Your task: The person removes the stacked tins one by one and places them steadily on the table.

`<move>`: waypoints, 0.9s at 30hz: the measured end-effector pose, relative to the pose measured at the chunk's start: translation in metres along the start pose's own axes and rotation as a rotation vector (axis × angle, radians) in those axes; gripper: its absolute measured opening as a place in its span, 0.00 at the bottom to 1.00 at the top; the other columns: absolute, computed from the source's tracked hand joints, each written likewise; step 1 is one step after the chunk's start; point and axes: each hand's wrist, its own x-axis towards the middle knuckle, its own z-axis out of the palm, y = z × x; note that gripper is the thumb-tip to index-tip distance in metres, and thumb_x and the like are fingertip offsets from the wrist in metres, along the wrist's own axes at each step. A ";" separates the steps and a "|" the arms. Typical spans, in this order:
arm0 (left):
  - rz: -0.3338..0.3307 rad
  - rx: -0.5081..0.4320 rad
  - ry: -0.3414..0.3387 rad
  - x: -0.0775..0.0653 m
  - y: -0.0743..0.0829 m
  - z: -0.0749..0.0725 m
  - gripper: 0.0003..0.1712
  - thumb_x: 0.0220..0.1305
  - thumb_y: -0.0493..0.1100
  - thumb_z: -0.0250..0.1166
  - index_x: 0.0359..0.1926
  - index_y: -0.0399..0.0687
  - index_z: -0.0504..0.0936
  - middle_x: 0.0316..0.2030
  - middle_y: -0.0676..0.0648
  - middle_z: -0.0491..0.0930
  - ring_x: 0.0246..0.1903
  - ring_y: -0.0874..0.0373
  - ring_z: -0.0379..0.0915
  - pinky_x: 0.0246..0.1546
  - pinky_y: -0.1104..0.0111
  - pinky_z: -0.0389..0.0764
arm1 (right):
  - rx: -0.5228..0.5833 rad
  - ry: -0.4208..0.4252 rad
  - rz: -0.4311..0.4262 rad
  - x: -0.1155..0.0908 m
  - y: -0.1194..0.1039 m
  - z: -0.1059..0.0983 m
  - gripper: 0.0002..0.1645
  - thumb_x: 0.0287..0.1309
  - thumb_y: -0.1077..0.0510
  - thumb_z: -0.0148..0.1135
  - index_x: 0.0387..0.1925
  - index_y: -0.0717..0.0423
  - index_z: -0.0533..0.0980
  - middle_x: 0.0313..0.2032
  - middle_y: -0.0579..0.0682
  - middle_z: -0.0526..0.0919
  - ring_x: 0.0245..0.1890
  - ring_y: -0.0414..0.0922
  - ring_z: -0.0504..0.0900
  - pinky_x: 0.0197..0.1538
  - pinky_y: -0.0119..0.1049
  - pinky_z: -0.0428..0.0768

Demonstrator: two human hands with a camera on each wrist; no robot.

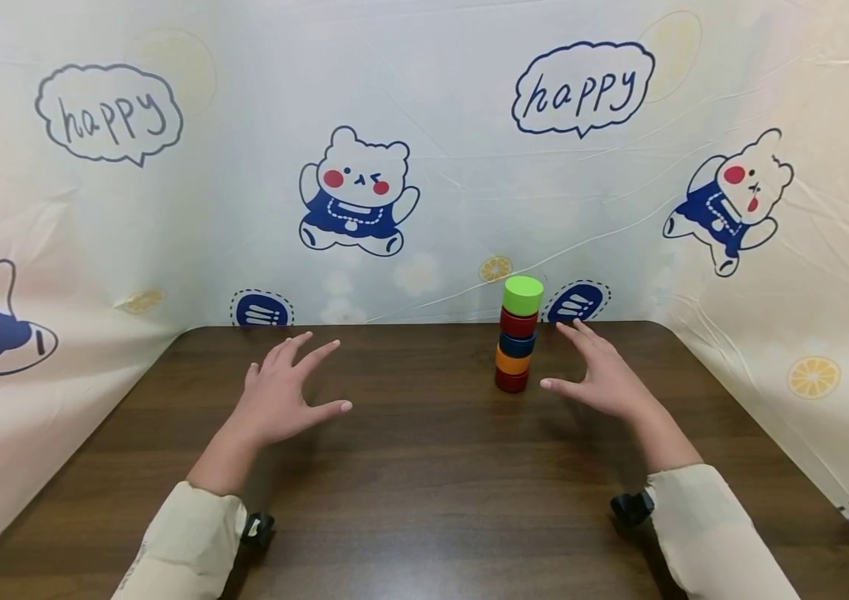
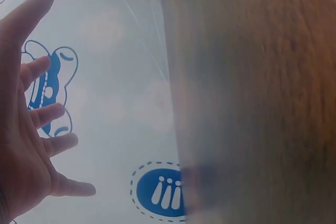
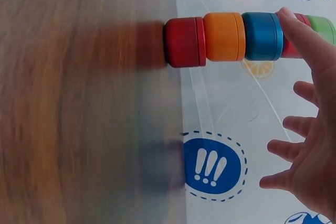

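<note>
An upright stack of small round canisters stands on the table's right half. From the bottom come a red canister (image 1: pixel 511 382), an orange one (image 1: pixel 512 362), a blue one (image 1: pixel 517 344), another red one (image 1: pixel 518 323) and a light green one (image 1: pixel 524 297). My right hand (image 1: pixel 607 379) hovers just right of the stack, fingers spread and holding nothing. In the right wrist view its thumb (image 3: pixel 304 38) partly covers the upper red canister. Far to the stack's left, my left hand (image 1: pixel 277 396) is held above the table, spread and with nothing in it.
The dark wooden table (image 1: pixel 424 483) reaches back to a pale printed cloth (image 1: pixel 461 192) with bears and "happy" bubbles, which also hangs along both sides. A black device sits at the left wrist (image 1: pixel 257 529), and another at the right wrist (image 1: pixel 631 507).
</note>
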 end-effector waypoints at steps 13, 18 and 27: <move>0.022 -0.034 0.010 0.006 0.004 0.007 0.57 0.45 0.80 0.62 0.74 0.66 0.59 0.72 0.38 0.53 0.69 0.32 0.48 0.58 0.26 0.50 | 0.138 0.104 -0.042 0.012 -0.006 0.015 0.60 0.46 0.38 0.75 0.74 0.51 0.56 0.74 0.59 0.51 0.72 0.61 0.53 0.64 0.67 0.58; 0.057 -0.068 0.028 0.009 0.008 0.009 0.55 0.46 0.79 0.64 0.73 0.65 0.61 0.72 0.38 0.54 0.68 0.33 0.50 0.57 0.28 0.55 | 0.207 0.135 -0.033 0.016 -0.007 0.020 0.59 0.46 0.40 0.76 0.74 0.49 0.56 0.74 0.57 0.54 0.72 0.60 0.54 0.65 0.66 0.58; 0.080 -0.151 0.057 0.012 0.015 0.012 0.52 0.48 0.74 0.67 0.72 0.65 0.64 0.71 0.40 0.56 0.68 0.34 0.52 0.57 0.28 0.55 | 0.326 0.164 0.012 0.019 -0.009 0.028 0.58 0.46 0.41 0.76 0.74 0.45 0.56 0.72 0.57 0.58 0.70 0.59 0.58 0.65 0.66 0.60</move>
